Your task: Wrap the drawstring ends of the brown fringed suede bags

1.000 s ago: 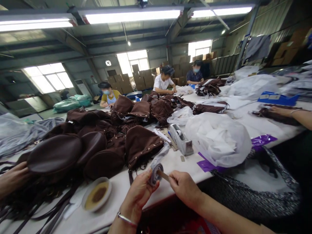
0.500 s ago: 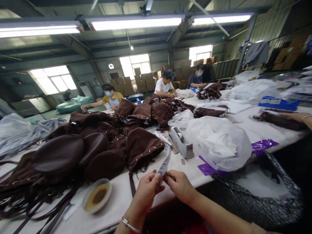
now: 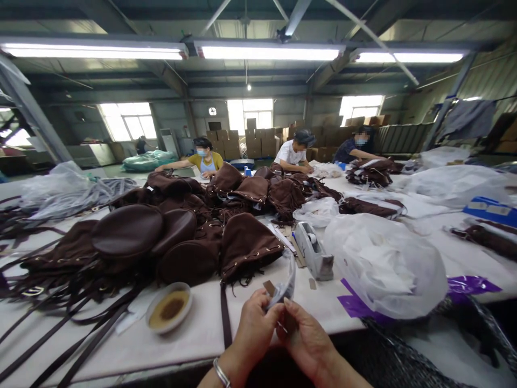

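My left hand, with a metal bangle at the wrist, is closed on a thin, translucent plastic piece that sticks up from the fingers. A small brown card tab also shows at its fingertips. Right against it, my right hand is closed in a pinch; a small brownish piece seems to be under its fingers, too hidden to name. Just beyond both hands lies a dark brown drawstring bag with metal eyelets. A grey tape dispenser stands behind them to the right.
More brown bags with long straps heap up at left. A shallow dish of yellowish stuff sits near the front edge. A big white plastic bag bulges at right beside purple plastic. Co-workers sit across the table.
The view has swung left and levelled. My hands stay together; the brown tab shows more clearly in the left fingers. A co-worker's hand at the far right is out of sight.
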Motion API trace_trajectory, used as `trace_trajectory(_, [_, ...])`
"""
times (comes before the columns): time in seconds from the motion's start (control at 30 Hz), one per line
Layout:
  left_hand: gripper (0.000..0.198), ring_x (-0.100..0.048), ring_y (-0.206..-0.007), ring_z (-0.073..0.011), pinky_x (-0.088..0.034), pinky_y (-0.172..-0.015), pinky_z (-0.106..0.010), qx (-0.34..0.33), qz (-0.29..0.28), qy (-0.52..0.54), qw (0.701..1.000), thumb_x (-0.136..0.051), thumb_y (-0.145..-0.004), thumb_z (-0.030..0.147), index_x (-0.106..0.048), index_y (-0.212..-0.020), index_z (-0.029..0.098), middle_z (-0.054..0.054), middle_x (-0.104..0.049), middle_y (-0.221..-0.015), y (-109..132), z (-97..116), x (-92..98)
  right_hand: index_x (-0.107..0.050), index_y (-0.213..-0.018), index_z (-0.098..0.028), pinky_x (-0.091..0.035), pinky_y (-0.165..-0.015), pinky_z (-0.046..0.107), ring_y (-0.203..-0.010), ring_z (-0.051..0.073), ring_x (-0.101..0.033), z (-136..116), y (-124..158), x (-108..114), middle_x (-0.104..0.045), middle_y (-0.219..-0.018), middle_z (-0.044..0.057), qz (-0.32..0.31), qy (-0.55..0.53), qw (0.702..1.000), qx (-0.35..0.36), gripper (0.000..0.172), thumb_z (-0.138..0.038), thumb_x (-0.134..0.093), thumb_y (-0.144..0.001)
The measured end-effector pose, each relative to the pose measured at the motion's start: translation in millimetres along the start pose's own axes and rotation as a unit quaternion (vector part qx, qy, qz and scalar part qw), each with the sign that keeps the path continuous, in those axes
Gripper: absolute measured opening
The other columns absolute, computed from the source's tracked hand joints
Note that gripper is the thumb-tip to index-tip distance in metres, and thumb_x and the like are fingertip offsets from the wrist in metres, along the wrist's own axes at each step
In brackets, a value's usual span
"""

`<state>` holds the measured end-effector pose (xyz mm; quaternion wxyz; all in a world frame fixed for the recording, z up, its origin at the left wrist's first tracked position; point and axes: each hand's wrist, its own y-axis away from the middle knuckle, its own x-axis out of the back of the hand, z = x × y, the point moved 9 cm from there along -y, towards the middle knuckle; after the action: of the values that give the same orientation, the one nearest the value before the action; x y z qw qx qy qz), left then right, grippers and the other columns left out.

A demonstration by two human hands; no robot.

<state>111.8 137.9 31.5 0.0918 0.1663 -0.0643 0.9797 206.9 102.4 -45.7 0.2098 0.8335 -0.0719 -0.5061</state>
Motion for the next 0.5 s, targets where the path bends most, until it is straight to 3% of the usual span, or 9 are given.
trace_trajectory(0.1, [0.017, -0.063, -0.097, -0.0253, -0.049, -0.085, -0.032, 0.031, 0.019, 0.021, 0.999, -0.067, -0.078, 0.029, -0.069, -0.065, 0.018, -0.008, -0.067, -0.097, 1.5, -8.5, 1.8, -0.072, -0.084, -0.018, -0.047, -0.068, 0.024, -0.075, 0.013, -0.064, 0.7, 0.2, -2.2, -0.077, -0.085, 0.0, -0.016, -0.01, 1.0, 0.002, 0.031, -0.024, -0.091, -0.061])
trace_trajectory(0.2, [0.017, -0.063, -0.086, -0.0214, -0.048, -0.077, -0.029, 0.015, 0.028, 0.03, 0.999, -0.067, -0.078, 0.029, -0.066, -0.064, 0.018, -0.006, -0.066, -0.092, 3.3, -6.6, 4.5, -0.072, -0.086, -0.019, -0.047, -0.066, 0.024, -0.072, 0.012, -0.063, -0.2, 2.6, -3.9, -0.075, -0.082, -0.001, -0.023, 0.02, 1.0, -0.004, 0.028, -0.029, -0.088, -0.066])
trace_trajectory(0.27, [0.022, -0.06, -0.076, -0.018, -0.046, -0.069, -0.028, 0.014, 0.029, 0.034, 0.999, -0.068, -0.077, 0.031, -0.062, -0.061, 0.018, -0.004, -0.064, -0.084, 3.2, -7.3, 7.9, -0.071, -0.09, -0.019, -0.047, -0.066, 0.025, -0.075, 0.014, -0.063, -5.8, 6.8, -8.4, -0.073, -0.085, 0.001, -0.045, 0.092, 0.995, 0.006, 0.028, -0.037, -0.084, -0.072])
trace_trajectory(0.33, [0.027, -0.056, -0.063, -0.0148, -0.043, -0.061, -0.026, 0.045, 0.025, 0.06, 0.997, -0.069, -0.078, 0.036, -0.058, -0.06, 0.018, -0.001, -0.06, -0.071, 1.5, -15.7, 11.8, -0.07, -0.105, -0.018, -0.047, -0.066, 0.026, -0.081, 0.016, -0.063, -15.3, 13.6, -15.1, -0.073, -0.098, 0.006, -0.09, 0.222, 0.97, 0.041, 0.035, -0.04, -0.078, -0.079])
trace_trajectory(0.4, [0.033, -0.049, -0.054, -0.0123, -0.038, -0.055, -0.026, 0.091, 0.016, 0.108, 0.99, -0.07, -0.077, 0.044, -0.057, -0.062, 0.018, 0.003, -0.053, -0.059, -0.8, -28.2, 14.9, -0.06, -0.128, -0.02, -0.05, -0.07, 0.029, -0.086, 0.018, -0.064, -26.6, 22.2, -19.4, -0.069, -0.116, 0.009, -0.13, 0.374, 0.912, 0.106, 0.05, -0.034, -0.074, -0.081])
trace_trajectory(0.47, [0.039, -0.044, -0.051, -0.0107, -0.035, -0.053, -0.025, 0.122, 0.0, 0.158, 0.98, -0.071, -0.075, 0.052, -0.056, -0.065, 0.018, 0.005, -0.048, -0.055, -3.0, -37.9, 15.7, -0.049, -0.141, -0.025, -0.053, -0.08, 0.035, -0.096, 0.022, -0.064, -36.4, 32.6, -23.7, -0.062, -0.13, 0.011, -0.164, 0.519, 0.816, 0.194, 0.069, -0.02, -0.073, -0.076])
trace_trajectory(0.5, [0.041, -0.043, -0.051, -0.0102, -0.034, -0.052, -0.025, 0.13, -0.009, 0.177, 0.976, -0.072, -0.074, 0.054, -0.056, -0.065, 0.018, 0.005, -0.048, -0.054, -3.9, -40.6, 15.2, -0.05, -0.14, -0.027, -0.052, -0.085, 0.037, -0.102, 0.023, -0.063, -40.0, 39.1, -28.2, -0.06, -0.132, 0.011, -0.184, 0.579, 0.756, 0.246, 0.07, -0.013, -0.071, -0.075])
